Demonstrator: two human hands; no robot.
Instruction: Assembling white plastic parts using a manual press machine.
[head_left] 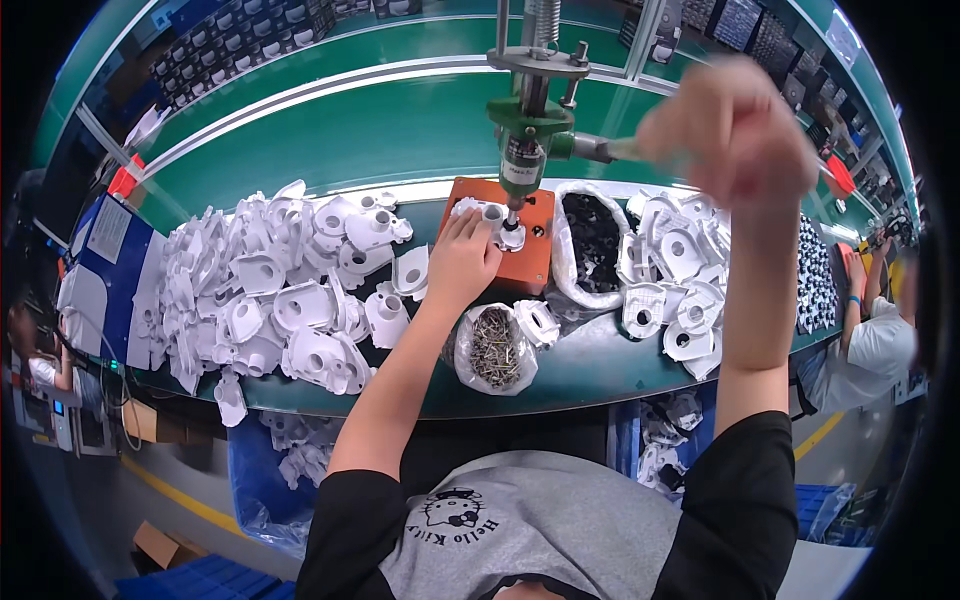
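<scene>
On an orange base plate (525,263) stands a drill-press-like machine with a green tool head (522,165). Its narrow tip meets a white plastic part (491,213) from above. My left hand (466,258) lies over that part's left side, fingers closed on it and holding it against the base. To the right, my right hand (735,135) is raised and smeared by motion. It appears closed around the end of the machine's side lever (592,148). Close in front of the base sits a clear bag of small metal screws or pins (495,350).
Heaped white plastic parts (270,290) cover the left of the green bench, with another pile (685,255) at right. A bag of black pieces (592,240) stands beside the base. Blue bins (255,480) sit below the bench edge. Another person (868,325) works at far right.
</scene>
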